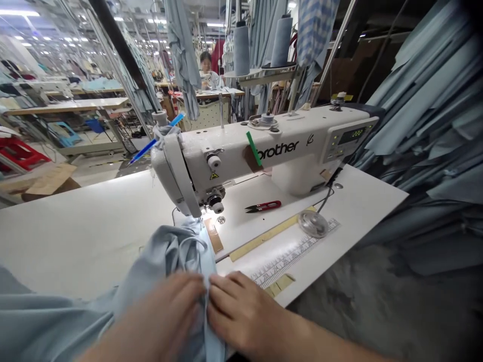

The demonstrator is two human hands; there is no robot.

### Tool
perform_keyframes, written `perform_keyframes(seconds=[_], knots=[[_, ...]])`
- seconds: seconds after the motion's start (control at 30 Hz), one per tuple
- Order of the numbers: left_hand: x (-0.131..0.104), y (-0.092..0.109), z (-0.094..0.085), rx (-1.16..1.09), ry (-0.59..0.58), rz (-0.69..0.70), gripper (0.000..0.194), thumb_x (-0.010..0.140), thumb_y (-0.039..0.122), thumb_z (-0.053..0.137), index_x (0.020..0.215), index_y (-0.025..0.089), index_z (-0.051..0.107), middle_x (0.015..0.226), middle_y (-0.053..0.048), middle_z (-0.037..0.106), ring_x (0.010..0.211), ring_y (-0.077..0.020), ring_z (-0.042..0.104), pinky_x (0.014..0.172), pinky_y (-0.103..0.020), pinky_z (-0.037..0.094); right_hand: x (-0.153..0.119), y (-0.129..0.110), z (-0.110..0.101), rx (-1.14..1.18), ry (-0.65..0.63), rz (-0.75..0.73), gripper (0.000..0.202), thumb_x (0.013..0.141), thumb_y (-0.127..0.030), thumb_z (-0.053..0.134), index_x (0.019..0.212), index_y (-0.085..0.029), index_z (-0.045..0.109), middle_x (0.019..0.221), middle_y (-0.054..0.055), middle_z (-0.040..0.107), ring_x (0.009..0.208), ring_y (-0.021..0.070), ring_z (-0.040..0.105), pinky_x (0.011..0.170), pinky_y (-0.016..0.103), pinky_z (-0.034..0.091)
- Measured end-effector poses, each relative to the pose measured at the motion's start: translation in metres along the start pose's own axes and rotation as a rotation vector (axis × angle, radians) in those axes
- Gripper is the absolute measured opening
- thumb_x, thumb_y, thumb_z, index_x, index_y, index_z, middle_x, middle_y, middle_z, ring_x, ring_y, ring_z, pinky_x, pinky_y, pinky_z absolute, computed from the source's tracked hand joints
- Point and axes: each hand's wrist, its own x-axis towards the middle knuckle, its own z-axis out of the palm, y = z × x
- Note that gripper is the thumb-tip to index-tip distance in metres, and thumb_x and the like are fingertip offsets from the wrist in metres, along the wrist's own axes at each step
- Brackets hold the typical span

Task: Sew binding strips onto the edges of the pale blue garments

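Observation:
Light blue fabric (151, 259) lies bunched at the front of the white sewing machine (237, 146), its far end under the needle area. A flat folded strip (207, 256) runs along the fabric's right edge toward me. My left hand (177, 296), blurred, has its fingers closed on the fabric just left of the strip. Opposite it, my right hand (241, 306) pinches the strip's right edge with bent fingers. The two hands' fingertips nearly meet, and both thumbs are hidden.
Red-handled thread snips (263, 206) lie under the machine arm. Nearby are a clear round case (313, 223) and a ruler scale (294, 251) on the white table (75, 221). Thread cones (241, 50) stand behind. Blue cloth pieces (426, 110) hang at the right; another person sits far back.

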Motion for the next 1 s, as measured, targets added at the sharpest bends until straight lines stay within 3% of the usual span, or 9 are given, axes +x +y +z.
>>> perform_keyframes(seconds=[0.1, 0.2, 0.27, 0.33, 0.4, 0.47, 0.6, 0.7, 1.0], knots=[[0.015, -0.032, 0.006, 0.178, -0.023, 0.071, 0.037, 0.101, 0.038, 0.044, 0.132, 0.027, 0.062, 0.130, -0.005, 0.071, 0.114, -0.0232, 0.070, 0.089, -0.035, 0.061, -0.013, -0.011, 0.006, -0.056, 0.160, 0.031, 0.026, 0.100, -0.008, 0.042, 0.091, -0.010, 0.067, 0.100, 0.013, 0.071, 0.111, 0.0272, 0.064, 0.086, 0.036, 0.052], [0.011, -0.051, 0.021, 0.386, 0.088, -0.010, 0.037, 0.100, 0.033, 0.038, 0.108, 0.022, 0.072, 0.117, -0.011, 0.076, 0.108, -0.0325, 0.072, 0.090, -0.053, 0.058, -0.017, -0.016, 0.015, -0.092, 0.243, 0.064, 0.030, 0.099, -0.006, 0.040, 0.086, -0.013, 0.066, 0.101, 0.012, 0.073, 0.112, 0.0246, 0.067, 0.091, 0.035, 0.054], [0.003, -0.044, 0.036, 0.342, 0.224, -0.032, 0.041, 0.098, 0.022, 0.032, 0.101, 0.021, 0.072, 0.123, -0.010, 0.073, 0.124, -0.0306, 0.065, 0.110, -0.054, 0.046, -0.017, -0.020, 0.020, -0.117, 0.298, 0.101, 0.028, 0.097, -0.004, 0.043, 0.082, -0.015, 0.065, 0.097, 0.010, 0.074, 0.110, 0.0230, 0.068, 0.091, 0.034, 0.056], [-0.003, -0.028, 0.048, 0.250, 0.311, 0.028, 0.045, 0.097, 0.017, 0.029, 0.118, 0.022, 0.068, 0.136, -0.003, 0.068, 0.135, -0.0176, 0.056, 0.118, -0.032, 0.040, -0.018, -0.024, 0.026, -0.133, 0.328, 0.125, 0.026, 0.094, -0.003, 0.046, 0.080, -0.016, 0.064, 0.094, 0.009, 0.074, 0.110, 0.0227, 0.069, 0.092, 0.033, 0.056], [-0.006, -0.012, 0.055, 0.201, 0.306, 0.112, 0.048, 0.102, 0.030, 0.031, 0.143, 0.021, 0.054, 0.141, 0.002, 0.064, 0.131, -0.0095, 0.058, 0.108, -0.014, 0.045, -0.021, -0.028, 0.030, -0.120, 0.312, 0.141, 0.023, 0.094, -0.004, 0.049, 0.081, -0.016, 0.065, 0.096, 0.009, 0.075, 0.113, 0.0226, 0.068, 0.094, 0.032, 0.057], [-0.009, -0.004, 0.058, 0.206, 0.236, 0.174, 0.059, 0.103, 0.048, 0.034, 0.153, 0.019, 0.041, 0.141, 0.002, 0.064, 0.125, -0.0112, 0.063, 0.104, -0.014, 0.049, -0.023, -0.030, 0.034, -0.090, 0.291, 0.159, 0.023, 0.095, -0.005, 0.051, 0.083, -0.016, 0.067, 0.101, 0.009, 0.076, 0.116, 0.0215, 0.067, 0.096, 0.031, 0.057], [-0.016, -0.007, 0.057, 0.233, 0.206, 0.195, 0.056, 0.105, 0.039, 0.036, 0.156, 0.017, 0.035, 0.144, 0.000, 0.061, 0.131, -0.0127, 0.059, 0.123, -0.023, 0.026, -0.027, -0.030, 0.040, -0.057, 0.340, 0.234, 0.026, 0.097, -0.004, 0.051, 0.084, -0.018, 0.069, 0.102, 0.005, 0.078, 0.116, 0.0168, 0.068, 0.091, 0.025, 0.059], [-0.017, -0.008, 0.054, 0.191, 0.125, 0.164, 0.062, 0.105, 0.049, 0.030, 0.158, 0.016, 0.031, 0.148, -0.003, 0.058, 0.137, -0.0158, 0.054, 0.127, -0.029, 0.016, -0.023, -0.025, 0.039, -0.075, 0.325, 0.232, 0.028, 0.097, -0.004, 0.048, 0.083, -0.018, 0.068, 0.102, 0.006, 0.078, 0.115, 0.0180, 0.068, 0.091, 0.027, 0.058], [-0.006, -0.039, 0.063, 0.101, 0.177, 0.095, 0.063, 0.101, 0.056, 0.040, 0.157, 0.029, 0.034, 0.146, 0.002, 0.060, 0.129, -0.0147, 0.062, 0.112, -0.018, 0.043, 0.006, 0.006, 0.035, -0.186, 0.370, 0.130, 0.035, 0.099, -0.004, 0.039, 0.079, -0.015, 0.066, 0.091, 0.009, 0.075, 0.103, 0.0209, 0.070, 0.091, 0.034, 0.054]])
